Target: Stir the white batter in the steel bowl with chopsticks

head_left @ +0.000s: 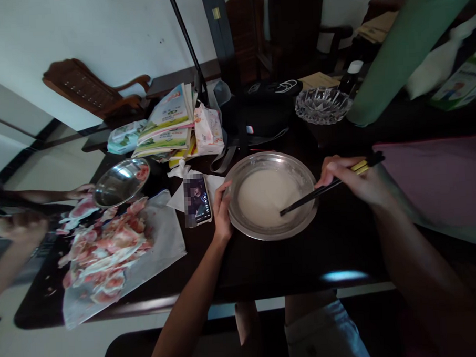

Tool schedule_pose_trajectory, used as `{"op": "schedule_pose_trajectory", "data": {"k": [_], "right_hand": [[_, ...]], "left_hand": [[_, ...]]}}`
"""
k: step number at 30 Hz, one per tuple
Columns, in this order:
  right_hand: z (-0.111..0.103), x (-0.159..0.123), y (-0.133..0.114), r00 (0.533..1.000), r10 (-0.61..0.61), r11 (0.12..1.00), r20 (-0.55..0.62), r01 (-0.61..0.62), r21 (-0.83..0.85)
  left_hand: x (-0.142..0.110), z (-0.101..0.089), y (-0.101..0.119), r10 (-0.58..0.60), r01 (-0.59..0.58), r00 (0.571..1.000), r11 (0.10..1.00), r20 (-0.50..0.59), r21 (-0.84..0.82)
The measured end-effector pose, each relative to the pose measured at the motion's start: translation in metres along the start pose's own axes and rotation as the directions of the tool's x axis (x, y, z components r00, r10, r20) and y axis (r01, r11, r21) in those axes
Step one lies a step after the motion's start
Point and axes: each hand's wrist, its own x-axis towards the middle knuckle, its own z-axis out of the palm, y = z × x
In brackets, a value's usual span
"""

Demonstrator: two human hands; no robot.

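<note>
A wide metal bowl (pixel 301 171) of pale batter (pixel 264 196) stands on the dark table (pixel 289 260) in front of me. My left hand (pixel 222 213) grips the bowl's left rim, fingers curled over the edge. My right hand (pixel 354 177) is closed on a pair of dark chopsticks (pixel 321 190) with yellow tops, their tips dipped in the batter. A phone (pixel 198 199) with a lit screen lies just left of my left hand.
Raw pink meat slices (pixel 107 247) lie on a plastic sheet (pixel 165 242) at the left, with a smaller tilted metal bowl (pixel 122 182) behind. Another person's hands (pixel 80 192) reach in from the left. Books (pixel 168 123), tissue packs, a glass ashtray (pixel 322 105) and a green roll (pixel 405 45) crowd the back.
</note>
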Motion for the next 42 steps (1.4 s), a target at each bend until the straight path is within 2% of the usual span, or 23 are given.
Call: {"op": "schedule_pose_trajectory", "data": {"k": [3,5,8,11,13,15,18,22,25,28,31,33,37,42], "right_hand": [[0.018,0.001,0.001,0.978,-0.087,0.991,0.189,0.105,-0.084],[0.028,0.003,0.004,0.972,-0.121,0.978,0.199,0.151,-0.141],[0.028,0.004,0.008,0.983,-0.131,0.967,0.13,0.155,-0.2],[0.014,0.004,0.008,0.995,-0.098,0.972,-0.02,0.092,-0.217],[0.003,0.003,0.006,0.994,-0.057,0.985,-0.097,0.04,-0.168],[-0.002,0.002,0.003,0.995,-0.016,0.997,-0.102,0.008,-0.08],[0.003,0.001,0.0,1.0,-0.013,1.0,0.016,0.013,-0.018],[0.025,0.002,0.003,0.972,-0.103,0.989,0.209,0.122,-0.083],[0.034,0.003,0.008,0.973,-0.134,0.974,0.185,0.164,-0.157],[0.027,0.005,0.01,0.99,-0.129,0.962,0.064,0.14,-0.234],[0.012,0.004,0.006,0.992,-0.082,0.972,-0.098,0.058,-0.227],[0.004,0.003,0.003,0.989,-0.038,0.989,-0.146,0.016,-0.146],[0.005,0.001,-0.003,1.0,0.0,1.0,-0.023,0.0,0.001],[0.028,0.003,0.002,0.98,-0.079,0.995,0.182,0.09,-0.051]], "left_hand": [[0.001,-0.001,-0.001,-0.001,0.001,1.0,1.0,-0.006,-0.009],[0.001,0.0,0.0,-0.037,0.037,0.999,0.998,0.003,-0.055],[0.0,0.002,0.006,-0.093,0.098,0.995,0.983,0.039,-0.152],[-0.002,0.003,0.012,-0.096,0.106,0.993,0.979,0.064,-0.175],[-0.004,0.004,0.014,-0.093,0.102,0.994,0.981,0.06,-0.166],[-0.004,0.003,0.012,-0.096,0.101,0.995,0.982,0.039,-0.158],[-0.003,0.003,0.006,-0.136,0.135,0.991,0.977,0.002,-0.166],[-0.002,-0.002,0.007,-0.196,0.193,0.98,0.971,-0.013,-0.142],[0.0,-0.02,0.021,-0.235,0.235,0.972,0.97,0.013,-0.056],[0.004,-0.057,0.041,-0.166,0.169,0.986,0.97,-0.031,0.177],[0.013,-0.1,0.052,-0.046,0.094,0.993,0.857,-0.106,0.507],[0.018,-0.121,0.052,-0.023,0.098,0.992,0.751,-0.123,0.653],[0.024,-0.141,0.042,-0.111,0.104,0.993,0.661,-0.04,0.743],[0.03,-0.144,0.036,-0.167,0.094,0.986,0.652,0.021,0.753]]}}
